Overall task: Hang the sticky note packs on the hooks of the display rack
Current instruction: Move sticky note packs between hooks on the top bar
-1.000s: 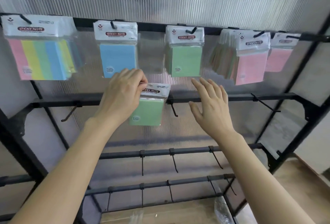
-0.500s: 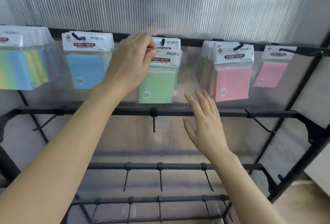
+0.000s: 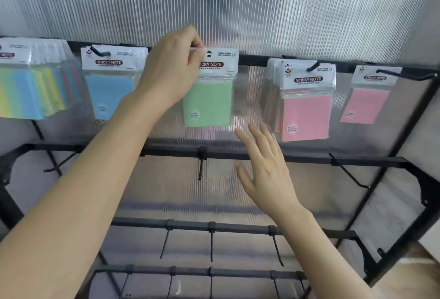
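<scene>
Green pack (image 3: 209, 103) has gone from the middle rail (image 3: 309, 159) up to the top hook (image 3: 209, 54), left hand (image 3: 171, 67) pinching its header, right hand (image 3: 264, 165) spread wide and empty below, so nearly hung

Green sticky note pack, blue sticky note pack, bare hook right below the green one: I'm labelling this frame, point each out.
green sticky note pack (image 3: 208, 103), head view, on its green block
blue sticky note pack (image 3: 109, 94), head view, on its blue block
bare hook (image 3: 200, 170), head view, mid-shaft
</scene>
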`<state>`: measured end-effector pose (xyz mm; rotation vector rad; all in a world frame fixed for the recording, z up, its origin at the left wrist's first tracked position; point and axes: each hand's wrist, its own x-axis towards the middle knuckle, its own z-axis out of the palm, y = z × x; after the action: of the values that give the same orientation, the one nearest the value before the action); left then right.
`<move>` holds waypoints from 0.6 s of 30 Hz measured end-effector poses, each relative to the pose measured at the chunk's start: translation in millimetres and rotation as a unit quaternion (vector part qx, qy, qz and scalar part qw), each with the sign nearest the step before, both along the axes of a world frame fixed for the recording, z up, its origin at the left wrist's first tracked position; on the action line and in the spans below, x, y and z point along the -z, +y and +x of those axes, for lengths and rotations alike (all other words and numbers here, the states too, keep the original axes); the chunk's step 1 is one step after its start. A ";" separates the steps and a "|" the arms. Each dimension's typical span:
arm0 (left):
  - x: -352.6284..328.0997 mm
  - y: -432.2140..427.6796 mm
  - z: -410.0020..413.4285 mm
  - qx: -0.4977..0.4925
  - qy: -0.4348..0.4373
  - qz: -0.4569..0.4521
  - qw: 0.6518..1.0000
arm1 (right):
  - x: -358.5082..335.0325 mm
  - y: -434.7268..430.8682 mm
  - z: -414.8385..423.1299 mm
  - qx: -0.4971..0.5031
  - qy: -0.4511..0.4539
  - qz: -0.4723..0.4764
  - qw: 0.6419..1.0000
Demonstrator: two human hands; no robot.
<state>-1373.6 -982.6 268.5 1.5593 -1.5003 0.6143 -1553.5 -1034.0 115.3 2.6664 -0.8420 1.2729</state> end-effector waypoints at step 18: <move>13.5 -35.6 10.6 -0.076 -0.004 -0.003 0.997 | 3.8 -0.2 3.6 0.004 0.008 0.002 1.000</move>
<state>-1363.1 -1018.2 255.0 1.6786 -1.3929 0.7132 -1549.9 -1034.3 111.5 2.6702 -0.8532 1.2468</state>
